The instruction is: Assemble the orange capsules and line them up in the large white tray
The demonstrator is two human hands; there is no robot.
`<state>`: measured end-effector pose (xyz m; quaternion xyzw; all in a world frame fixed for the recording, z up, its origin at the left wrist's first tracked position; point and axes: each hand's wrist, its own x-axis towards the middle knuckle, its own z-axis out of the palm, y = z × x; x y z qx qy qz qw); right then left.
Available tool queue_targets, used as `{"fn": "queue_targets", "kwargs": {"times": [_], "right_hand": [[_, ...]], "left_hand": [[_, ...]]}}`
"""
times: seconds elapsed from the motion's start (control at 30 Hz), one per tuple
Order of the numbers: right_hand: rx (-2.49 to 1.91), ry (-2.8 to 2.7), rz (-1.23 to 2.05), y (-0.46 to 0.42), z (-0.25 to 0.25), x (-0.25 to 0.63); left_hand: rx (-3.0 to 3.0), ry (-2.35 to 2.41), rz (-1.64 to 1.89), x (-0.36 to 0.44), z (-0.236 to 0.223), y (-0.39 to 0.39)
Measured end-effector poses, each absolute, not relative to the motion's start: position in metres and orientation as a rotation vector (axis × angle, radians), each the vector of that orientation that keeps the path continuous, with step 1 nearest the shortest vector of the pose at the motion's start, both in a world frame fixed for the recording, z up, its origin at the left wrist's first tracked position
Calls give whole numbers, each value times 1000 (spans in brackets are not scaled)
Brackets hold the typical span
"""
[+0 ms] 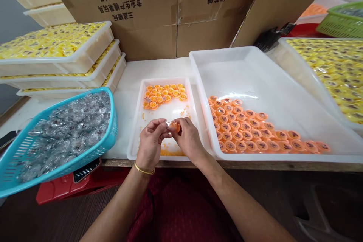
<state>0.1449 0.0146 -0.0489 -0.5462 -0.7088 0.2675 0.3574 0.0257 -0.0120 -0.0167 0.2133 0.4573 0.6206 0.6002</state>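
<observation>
Over the smaller white tray [135, 121], both hands meet at a small orange cup [176, 127]. My right hand [189, 138] is closed on the cup, thumb and fingers around its side. The fingers of my left hand [152, 139] pinch a small whitish piece [168, 124] against the cup; fingertips partly hide it. Farther back in that tray stand several orange cups [164, 92] filled with yellow-orange bits. Loose bits lie scattered beneath my hands. To the right, a large white tray [227, 64] holds rows of orange cups [246, 135] with dark printed tops.
A blue basket [114, 121] of clear plastic pieces [73, 128] stands at the left. Behind it are stacked white trays [93, 62] of yellow items. Cardboard boxes [153, 41] form a wall at the back. Another tray of yellow items [337, 75] is at the right.
</observation>
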Motion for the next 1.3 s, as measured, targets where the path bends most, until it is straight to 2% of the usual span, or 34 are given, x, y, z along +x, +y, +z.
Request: {"fn": "queue_targets", "kwargs": {"times": [0.17, 0.4, 0.8, 1.07, 1.3], "right_hand": [[-1388, -1692, 855, 17, -47, 147], [-1213, -1323, 1386, 21, -52, 150], [-925, -890, 1713, 23, -39, 153], [-851, -851, 1774, 22, -37, 155], [-975, -986, 1614, 24, -49, 152]], "left_hand": [[457, 1082, 1488, 22, -23, -2], [389, 1071, 1462, 7, -23, -5], [352, 1028, 1381, 34, -19, -1], [346, 1055, 1367, 29, -18, 3], [533, 1225, 1442, 41, -19, 6]]}}
